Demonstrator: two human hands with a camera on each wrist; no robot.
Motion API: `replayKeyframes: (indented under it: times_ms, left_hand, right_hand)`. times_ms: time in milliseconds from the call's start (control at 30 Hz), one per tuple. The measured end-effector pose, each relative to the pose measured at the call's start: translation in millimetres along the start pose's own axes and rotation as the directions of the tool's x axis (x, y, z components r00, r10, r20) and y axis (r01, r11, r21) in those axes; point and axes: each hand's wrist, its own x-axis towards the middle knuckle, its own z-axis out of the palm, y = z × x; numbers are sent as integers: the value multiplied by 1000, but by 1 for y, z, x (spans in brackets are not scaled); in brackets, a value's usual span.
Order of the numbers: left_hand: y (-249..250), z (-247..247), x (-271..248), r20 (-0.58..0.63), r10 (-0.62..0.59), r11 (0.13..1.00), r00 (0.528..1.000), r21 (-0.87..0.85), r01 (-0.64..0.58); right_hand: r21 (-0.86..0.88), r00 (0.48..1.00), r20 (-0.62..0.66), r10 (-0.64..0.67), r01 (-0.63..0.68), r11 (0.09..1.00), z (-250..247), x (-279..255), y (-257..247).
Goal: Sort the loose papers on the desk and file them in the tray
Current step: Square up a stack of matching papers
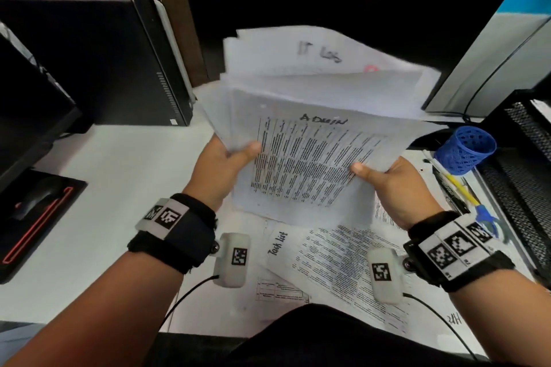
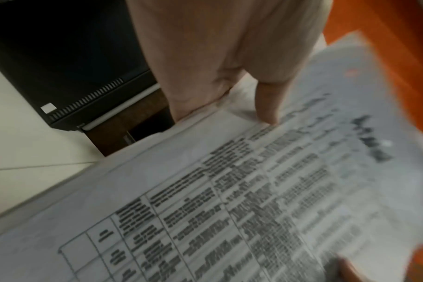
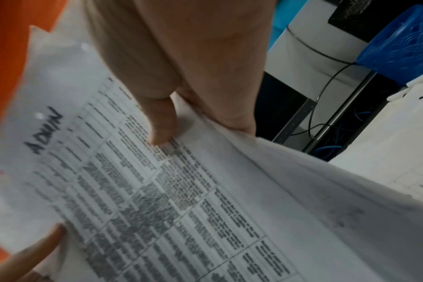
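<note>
Both hands, left hand (image 1: 222,162) and right hand (image 1: 396,185), pinch my fanned stack of white printed sheets (image 1: 301,158) above the white tabletop (image 1: 119,188); thumbs on top. Loose edges could slip before reaching the black mesh tray (image 1: 524,188).

The white desk (image 1: 119,176) carries loose papers (image 1: 337,265), a computer tower (image 1: 98,59), a blue pen cup (image 1: 465,149) and pens (image 1: 456,185).

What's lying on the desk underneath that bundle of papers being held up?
Under the held bundle lie more printed sheets, one headed "Task List". Their upper parts are covered by the bundle, and the right hand hides another sheet's edge.
</note>
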Motion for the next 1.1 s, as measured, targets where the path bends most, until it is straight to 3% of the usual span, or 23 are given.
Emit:
replayKeyframes:
  times_ms: [100, 200, 300, 400, 533, 767, 867, 1000, 1100]
  left_hand:
    - [-1, 12, -4, -61, -2, 1000, 998, 20, 3]
    - [9, 19, -7, -142, 75, 997, 987, -23, -79]
    - [20, 20, -12, -208, 148, 986, 967, -48, -161]
    - [20, 18, -18, -193, 200, 979, 960, 0, -204]
    - [13, 13, -21, -118, 171, 985, 978, 19, -170]
    - [2, 6, -12, -38, 32, 999, 999, 4, -32]
    - [3, 9, -12, -104, 5, 1000, 995, 26, -2]
    - [12, 11, -16, -241, 57, 996, 969, -48, -70]
    - [12, 13, -21, -212, 92, 994, 973, -44, -104]
  right_hand:
    - [-18, 995, -93, -41, 40, 999, 11, -2, -5]
    - [-20, 973, -168, -156, 155, 988, 20, -5, -16]
    - [-39, 954, -169, -248, 245, 969, 22, -10, -27]
    - [-70, 949, -175, -261, 252, 965, 19, -13, -31]
    - [-21, 969, -151, -195, 194, 981, 17, -12, -26]
    - [-17, 967, -79, -241, 240, 971, 29, -1, -41]
    - [-34, 960, -106, -259, 257, 966, 40, 2, -51]
    - [-50, 910, -187, -371, 368, 928, 48, -1, -73]
    - [-167, 847, -223, -483, 455, 875, 50, -4, -83]
